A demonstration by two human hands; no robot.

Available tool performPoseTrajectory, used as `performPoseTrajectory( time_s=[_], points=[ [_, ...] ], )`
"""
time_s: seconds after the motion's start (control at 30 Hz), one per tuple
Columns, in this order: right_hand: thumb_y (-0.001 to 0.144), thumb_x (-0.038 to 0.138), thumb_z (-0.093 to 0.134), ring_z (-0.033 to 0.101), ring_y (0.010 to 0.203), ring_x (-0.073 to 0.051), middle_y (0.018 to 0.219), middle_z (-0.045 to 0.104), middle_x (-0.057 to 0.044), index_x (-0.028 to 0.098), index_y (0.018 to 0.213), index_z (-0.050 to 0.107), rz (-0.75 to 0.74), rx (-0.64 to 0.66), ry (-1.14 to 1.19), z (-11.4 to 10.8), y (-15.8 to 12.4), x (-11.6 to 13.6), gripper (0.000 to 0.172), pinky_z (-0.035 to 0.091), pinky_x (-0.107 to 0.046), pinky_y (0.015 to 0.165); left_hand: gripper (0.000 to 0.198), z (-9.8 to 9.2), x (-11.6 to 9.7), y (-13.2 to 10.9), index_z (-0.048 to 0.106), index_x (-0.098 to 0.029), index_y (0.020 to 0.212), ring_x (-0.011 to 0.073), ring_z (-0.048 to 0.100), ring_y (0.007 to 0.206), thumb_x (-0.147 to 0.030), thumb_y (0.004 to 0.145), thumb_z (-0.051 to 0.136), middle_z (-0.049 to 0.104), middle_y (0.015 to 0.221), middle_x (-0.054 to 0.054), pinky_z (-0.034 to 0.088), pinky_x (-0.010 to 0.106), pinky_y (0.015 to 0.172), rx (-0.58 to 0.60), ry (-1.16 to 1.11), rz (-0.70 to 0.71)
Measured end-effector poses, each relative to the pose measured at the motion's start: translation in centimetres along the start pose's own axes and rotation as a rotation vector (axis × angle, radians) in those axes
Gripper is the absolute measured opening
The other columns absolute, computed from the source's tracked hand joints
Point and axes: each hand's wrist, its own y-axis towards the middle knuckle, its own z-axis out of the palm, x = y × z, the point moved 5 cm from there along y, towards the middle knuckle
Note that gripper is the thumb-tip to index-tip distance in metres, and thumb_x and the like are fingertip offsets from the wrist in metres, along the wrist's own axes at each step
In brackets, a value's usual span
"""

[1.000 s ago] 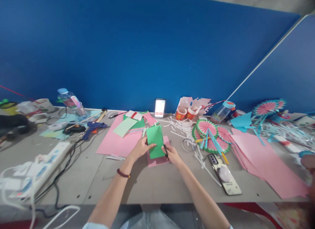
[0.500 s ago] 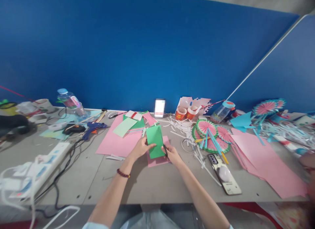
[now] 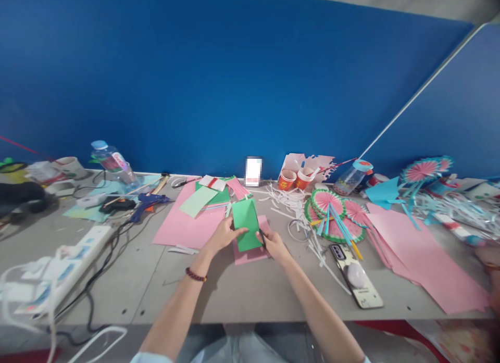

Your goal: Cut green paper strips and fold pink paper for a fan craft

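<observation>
A green sheet of paper (image 3: 246, 223) stands slightly raised over a small pink sheet (image 3: 252, 254) in the middle of the grey table (image 3: 242, 295). My left hand (image 3: 223, 236) pinches the green sheet's left edge, thumb on top. My right hand (image 3: 275, 245) is closed round a thin dark tool (image 3: 262, 239), too small to name, whose tip meets the green sheet's right edge. A dark bead bracelet (image 3: 195, 275) circles my left wrist.
A large pink sheet (image 3: 183, 225) lies to the left and pink sheets (image 3: 425, 264) to the right. A phone (image 3: 356, 275), paper fans (image 3: 332, 212), white paper strips, two red cups (image 3: 295, 179), a blue glue gun (image 3: 146, 202), bottles and a power strip (image 3: 66, 266) crowd the table. Another person's hand (image 3: 488, 256) shows at far right.
My hands and the green sheet have barely moved. The other person's hand at the far right edge has shifted slightly.
</observation>
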Motion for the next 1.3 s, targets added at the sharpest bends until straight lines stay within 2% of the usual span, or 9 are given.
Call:
performPoseTrajectory(
  time_s=[0.13, 0.3, 0.5, 0.67, 0.8, 1.07, 1.3],
  points=[
    [0.062, 0.073, 0.058, 0.031, 0.035, -0.005, 0.042, 0.045, 0.005, 0.018, 0.058, 0.048, -0.021, -0.001, -0.026, -0.2, 0.2, -0.5, 0.056, 0.018, -0.02, 0.036, 0.05, 0.0, 0.0, 0.0, 0.061, -0.013, 0.107, 0.0288, 0.065, 0.098, -0.037, 0.067, 0.076, 0.069, 0.108, 0.014, 0.053, 0.042, 0.085, 0.01, 0.008, 0.003],
    [0.061, 0.073, 0.059, 0.03, 0.033, -0.004, 0.04, 0.044, 0.006, 0.017, 0.064, 0.053, 0.037, 0.009, -0.007, 0.0, -0.1, -0.4, 0.056, 0.018, -0.019, 0.035, 0.053, -0.1, 0.0, 0.0, 0.06, -0.013, 0.111, 0.029, 0.064, 0.101, -0.038, 0.066, 0.076, 0.068, 0.11, 0.013, 0.052, 0.042, 0.088, 0.006, 0.011, -0.001],
    [0.054, 0.075, 0.062, 0.04, 0.037, -0.006, 0.044, 0.043, 0.006, 0.017, 0.062, 0.055, 0.034, 0.012, 0.059, 0.2, -0.4, 0.5, 0.059, 0.022, -0.02, 0.036, 0.051, 0.2, -0.1, -0.2, 0.065, -0.013, 0.104, 0.0309, 0.065, 0.099, -0.042, 0.064, 0.077, 0.07, 0.107, 0.013, 0.052, 0.043, 0.086, 0.041, 0.013, -0.022],
    [0.053, 0.075, 0.064, 0.035, 0.04, -0.006, 0.043, 0.039, 0.006, 0.017, 0.06, 0.055, -0.028, 0.001, 0.088, 0.3, -0.8, 1.6, 0.059, 0.022, -0.021, 0.039, 0.054, 0.6, -0.8, -0.4, 0.064, -0.013, 0.108, 0.0316, 0.064, 0.101, -0.041, 0.063, 0.078, 0.069, 0.109, 0.013, 0.052, 0.044, 0.086, 0.083, 0.003, -0.04],
    [0.053, 0.073, 0.065, 0.032, 0.04, -0.007, 0.043, 0.038, 0.006, 0.017, 0.061, 0.056, -0.021, 0.014, 0.11, 0.4, -1.0, 1.9, 0.057, 0.022, -0.022, 0.039, 0.055, 0.9, -0.9, -0.4, 0.063, -0.013, 0.108, 0.031, 0.065, 0.099, -0.042, 0.064, 0.077, 0.07, 0.107, 0.013, 0.053, 0.043, 0.085, 0.123, 0.01, -0.077],
    [0.056, 0.07, 0.066, 0.03, 0.042, -0.007, 0.045, 0.037, 0.005, 0.018, 0.06, 0.054, -0.024, -0.008, 0.097, 0.2, -0.8, 1.5, 0.053, 0.021, -0.022, 0.04, 0.051, 0.8, -0.9, -0.4, 0.066, -0.015, 0.105, 0.0313, 0.066, 0.096, -0.038, 0.061, 0.08, 0.071, 0.104, 0.012, 0.054, 0.044, 0.082, 0.1, -0.025, -0.058],
    [0.056, 0.073, 0.063, 0.026, 0.042, -0.005, 0.046, 0.036, 0.006, 0.018, 0.057, 0.048, -0.039, -0.022, 0.079, 0.0, -0.5, 0.9, 0.057, 0.017, -0.021, 0.04, 0.049, 0.8, -0.7, -0.4, 0.064, -0.014, 0.107, 0.0298, 0.066, 0.098, -0.039, 0.066, 0.076, 0.07, 0.106, 0.012, 0.054, 0.043, 0.084, 0.119, 0.015, -0.052]
  ],
)
